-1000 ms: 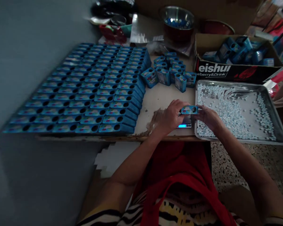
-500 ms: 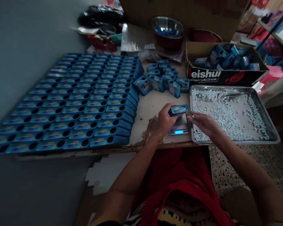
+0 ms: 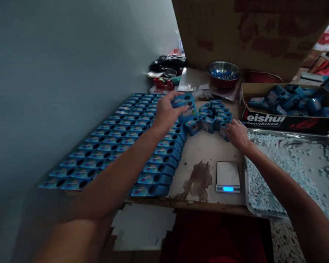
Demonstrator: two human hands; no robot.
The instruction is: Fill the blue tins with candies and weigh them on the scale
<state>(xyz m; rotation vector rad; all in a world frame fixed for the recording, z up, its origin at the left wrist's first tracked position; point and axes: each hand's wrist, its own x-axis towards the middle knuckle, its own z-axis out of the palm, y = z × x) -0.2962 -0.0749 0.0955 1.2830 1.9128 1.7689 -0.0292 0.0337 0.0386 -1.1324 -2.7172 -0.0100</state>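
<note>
My left hand (image 3: 166,111) grips a small blue candy box (image 3: 186,107) with a dark round hole in its top, raised over the far right part of the box rows (image 3: 131,138). My right hand (image 3: 238,132) has its fingers closed around another blue candy box (image 3: 224,130), which stands at the right front of a loose group. Several similar boxes (image 3: 207,123) stand upright between the two hands. A small digital scale (image 3: 227,175) with a lit blue display lies bare, nearer the table's front edge.
At right a metal tray (image 3: 246,182) holds many pale blue and white candies. Behind it, an open carton (image 3: 290,121) contains jumbled blue boxes. A steel bowl (image 3: 223,65) with blue-and-white pieces stands at the back, before a large cardboard sheet (image 3: 252,33). The wall (image 3: 71,73) rises at left.
My left hand has carried a box from above the scale to the rows, up and left. From beside the tray, my right hand has moved to the loose group and taken hold of a box. My view has shifted.
</note>
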